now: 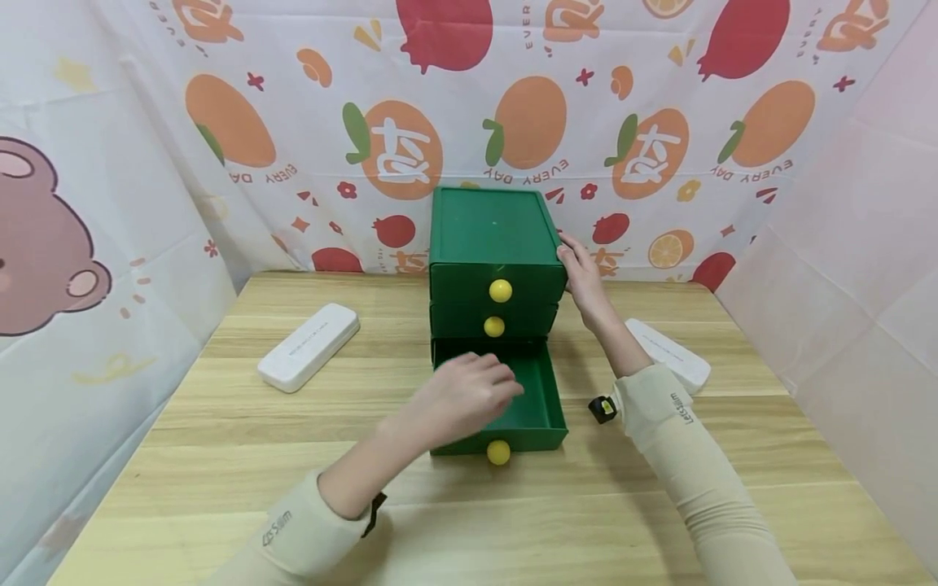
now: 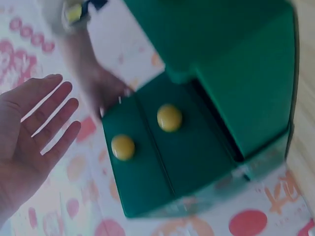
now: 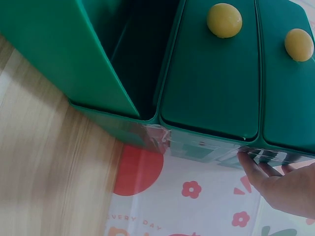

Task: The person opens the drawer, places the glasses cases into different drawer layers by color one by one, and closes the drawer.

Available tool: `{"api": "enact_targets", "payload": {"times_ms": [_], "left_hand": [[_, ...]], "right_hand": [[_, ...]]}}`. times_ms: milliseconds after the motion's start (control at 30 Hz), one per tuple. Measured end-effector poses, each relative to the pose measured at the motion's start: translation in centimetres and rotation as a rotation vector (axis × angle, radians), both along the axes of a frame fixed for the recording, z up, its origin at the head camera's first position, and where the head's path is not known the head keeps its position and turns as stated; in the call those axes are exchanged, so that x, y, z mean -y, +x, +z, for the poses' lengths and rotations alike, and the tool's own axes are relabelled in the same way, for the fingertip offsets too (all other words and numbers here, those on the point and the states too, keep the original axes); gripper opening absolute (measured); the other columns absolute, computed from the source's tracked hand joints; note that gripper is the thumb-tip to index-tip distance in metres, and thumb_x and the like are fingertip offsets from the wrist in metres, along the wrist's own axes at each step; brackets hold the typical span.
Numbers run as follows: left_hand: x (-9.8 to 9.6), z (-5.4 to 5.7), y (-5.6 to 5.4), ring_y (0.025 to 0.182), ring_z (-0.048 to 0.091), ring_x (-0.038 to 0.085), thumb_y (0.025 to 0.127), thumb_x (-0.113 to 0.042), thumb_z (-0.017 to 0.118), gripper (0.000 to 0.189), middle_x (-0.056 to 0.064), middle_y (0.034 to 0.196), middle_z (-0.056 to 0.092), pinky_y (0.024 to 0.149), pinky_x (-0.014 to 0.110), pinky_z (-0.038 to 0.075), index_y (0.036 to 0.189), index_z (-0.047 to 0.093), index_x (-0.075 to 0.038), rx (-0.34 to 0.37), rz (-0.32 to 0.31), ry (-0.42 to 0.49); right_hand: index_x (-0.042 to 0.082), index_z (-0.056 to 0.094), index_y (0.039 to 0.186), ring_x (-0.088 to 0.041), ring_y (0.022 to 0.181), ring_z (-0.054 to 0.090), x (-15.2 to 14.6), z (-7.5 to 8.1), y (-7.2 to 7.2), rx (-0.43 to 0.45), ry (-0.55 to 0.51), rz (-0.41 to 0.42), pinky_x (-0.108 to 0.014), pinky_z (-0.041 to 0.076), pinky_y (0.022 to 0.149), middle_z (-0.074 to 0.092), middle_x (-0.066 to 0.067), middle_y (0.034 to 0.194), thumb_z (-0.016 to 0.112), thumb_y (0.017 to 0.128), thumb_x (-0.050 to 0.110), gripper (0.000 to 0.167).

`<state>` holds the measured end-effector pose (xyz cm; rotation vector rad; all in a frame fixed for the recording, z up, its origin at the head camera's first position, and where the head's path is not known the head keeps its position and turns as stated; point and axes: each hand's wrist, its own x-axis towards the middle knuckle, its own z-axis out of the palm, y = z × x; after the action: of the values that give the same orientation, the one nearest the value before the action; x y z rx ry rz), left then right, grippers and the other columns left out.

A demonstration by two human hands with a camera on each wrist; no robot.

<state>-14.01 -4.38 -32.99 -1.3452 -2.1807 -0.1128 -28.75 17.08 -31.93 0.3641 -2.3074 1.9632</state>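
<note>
A green three-drawer cabinet (image 1: 494,228) with round yellow knobs stands at the back of the table. Its bottom drawer (image 1: 550,382) is pulled out, and the part of its inside that shows is bare green. My left hand (image 1: 462,399) hovers over this drawer, holding nothing; the left wrist view shows its fingers spread and relaxed. My right hand (image 1: 584,277) rests against the cabinet's right side near the top, fingertips on the wall, as the right wrist view also shows. The upper drawers, with a top knob (image 1: 501,290) and a middle knob (image 1: 494,326), are closed.
On the wooden table (image 1: 352,488), a white case (image 1: 309,347) lies left of the cabinet. Another white case (image 1: 670,356) lies on the right, partly behind my right forearm. A fruit-print cloth (image 1: 469,98) hangs close behind the cabinet.
</note>
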Motion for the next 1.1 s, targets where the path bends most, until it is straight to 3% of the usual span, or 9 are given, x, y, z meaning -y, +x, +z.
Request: {"api": "enact_targets", "payload": {"times_ms": [133, 200, 367, 467, 600, 700, 833, 967, 1100], "left_hand": [[1.8, 0.7, -1.1, 0.082, 0.059, 0.014, 0.079, -0.015, 0.073, 0.014, -0.002, 0.088, 0.067, 0.068, 0.022, 0.047, 0.092, 0.072, -0.012, 0.040, 0.079, 0.121], [2.9, 0.9, -1.5, 0.080, 0.059, 0.016, 0.079, -0.013, 0.073, 0.011, -0.001, 0.086, 0.067, 0.065, 0.023, 0.047, 0.090, 0.072, -0.011, 0.051, 0.127, 0.187], [6.2, 1.1, -2.6, 0.081, 0.059, 0.020, 0.079, -0.012, 0.072, 0.008, 0.003, 0.086, 0.066, 0.059, 0.027, 0.049, 0.086, 0.072, -0.009, 0.037, 0.291, 0.338], [8.4, 0.9, -3.6, 0.087, 0.057, 0.024, 0.080, -0.012, 0.070, 0.010, 0.006, 0.091, 0.066, 0.058, 0.032, 0.048, 0.089, 0.071, -0.007, 0.034, 0.404, 0.436], [11.3, 0.5, -5.1, 0.094, 0.052, 0.029, 0.082, -0.011, 0.066, 0.015, 0.010, 0.099, 0.063, 0.065, 0.041, 0.047, 0.095, 0.069, -0.004, 0.129, 0.575, 0.533], [13.3, -0.2, -6.3, 0.102, 0.048, 0.035, 0.084, -0.012, 0.062, 0.024, 0.016, 0.108, 0.058, 0.074, 0.049, 0.044, 0.104, 0.065, -0.001, 0.266, 0.729, 0.516], [15.5, -1.3, -7.7, 0.111, 0.037, 0.048, 0.085, -0.017, 0.060, 0.047, 0.031, 0.120, 0.043, 0.087, 0.059, 0.033, 0.123, 0.048, 0.009, 0.507, 0.888, 0.387], [17.2, -2.5, -9.0, 0.112, 0.028, 0.057, 0.084, -0.022, 0.062, 0.069, 0.039, 0.125, 0.030, 0.087, 0.066, 0.026, 0.131, 0.030, 0.016, 0.687, 0.964, 0.270], [18.4, -3.5, -10.1, 0.114, 0.022, 0.060, 0.081, -0.021, 0.066, 0.079, 0.042, 0.125, 0.025, 0.086, 0.070, 0.023, 0.133, 0.022, 0.017, 0.829, 1.001, 0.185]], "right_hand": [[0.009, 0.026, 0.145, -0.029, 0.120, 0.040, 0.1, 0.0, 0.1, 0.005, -0.007, 0.010, -0.047, 0.035, 0.096, 0.027, -0.011, 0.145, 0.036, 0.100, 0.032, 0.052], [0.007, 0.025, 0.145, -0.030, 0.120, 0.041, 0.3, 0.6, 0.8, 0.010, -0.009, 0.016, -0.047, 0.036, 0.095, 0.026, -0.013, 0.145, 0.035, 0.100, 0.029, 0.051], [0.004, 0.023, 0.145, -0.032, 0.119, 0.041, 0.7, 1.4, 1.6, 0.028, -0.006, 0.026, -0.045, 0.036, 0.095, 0.024, -0.015, 0.145, 0.032, 0.101, 0.023, 0.049], [0.007, 0.025, 0.145, -0.030, 0.119, 0.041, 0.4, 0.5, 0.6, 0.033, -0.014, 0.016, -0.045, 0.036, 0.095, 0.025, -0.012, 0.145, 0.034, 0.100, 0.026, 0.049], [0.010, 0.027, 0.145, -0.028, 0.119, 0.041, 0.2, 0.1, 0.2, 0.024, -0.017, 0.004, -0.045, 0.036, 0.095, 0.027, -0.010, 0.145, 0.036, 0.100, 0.030, 0.050], [0.011, 0.026, 0.146, -0.028, 0.120, 0.041, 0.2, 0.1, 0.2, 0.017, -0.008, 0.004, -0.046, 0.036, 0.095, 0.027, -0.010, 0.145, 0.035, 0.100, 0.031, 0.051], [0.012, 0.027, 0.145, -0.029, 0.119, 0.041, 0.2, 0.2, 0.3, 0.020, -0.010, -0.006, -0.047, 0.035, 0.095, 0.027, -0.011, 0.145, 0.035, 0.100, 0.031, 0.050], [0.012, 0.028, 0.145, -0.029, 0.119, 0.041, 0.2, 0.3, 0.1, 0.028, -0.019, -0.015, -0.047, 0.035, 0.095, 0.027, -0.010, 0.144, 0.036, 0.100, 0.031, 0.050], [0.012, 0.028, 0.145, -0.028, 0.119, 0.041, 0.1, 0.3, 0.1, 0.029, -0.015, -0.014, -0.047, 0.035, 0.096, 0.027, -0.010, 0.145, 0.036, 0.100, 0.031, 0.050]]}}
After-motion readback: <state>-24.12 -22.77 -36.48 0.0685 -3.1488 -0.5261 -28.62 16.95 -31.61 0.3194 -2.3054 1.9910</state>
